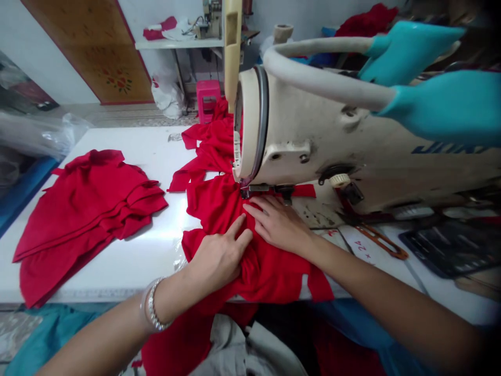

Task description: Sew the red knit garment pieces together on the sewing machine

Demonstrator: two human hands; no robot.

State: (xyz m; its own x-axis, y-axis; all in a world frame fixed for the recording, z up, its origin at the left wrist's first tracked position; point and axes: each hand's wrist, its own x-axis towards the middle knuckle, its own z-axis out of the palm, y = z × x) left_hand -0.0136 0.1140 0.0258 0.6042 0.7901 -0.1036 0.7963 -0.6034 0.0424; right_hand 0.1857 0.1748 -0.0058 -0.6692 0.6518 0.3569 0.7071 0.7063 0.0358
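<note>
Red fabric (274, 271) lies under the sewing machine (305, 130) and hangs over the table's front edge. My left hand (221, 253) wears a bracelet at the wrist. Its index finger points toward the presser foot (246, 193), while the other fingers curl into bunched fabric and are partly hidden. Just right of the foot, my right hand (277, 222) rests flat on the cloth with its fingers stretched out. Beyond the needle area, joined red pieces (215, 151) trail away at the back.
A stack of red cut pieces (90, 219) lies on the white table (164, 141) at left. An orange snap-off cutter (383, 243) and a dark calculator-like device (450, 248) sit at right. Behind stand a pink stool (207, 96) and another machine (211, 21).
</note>
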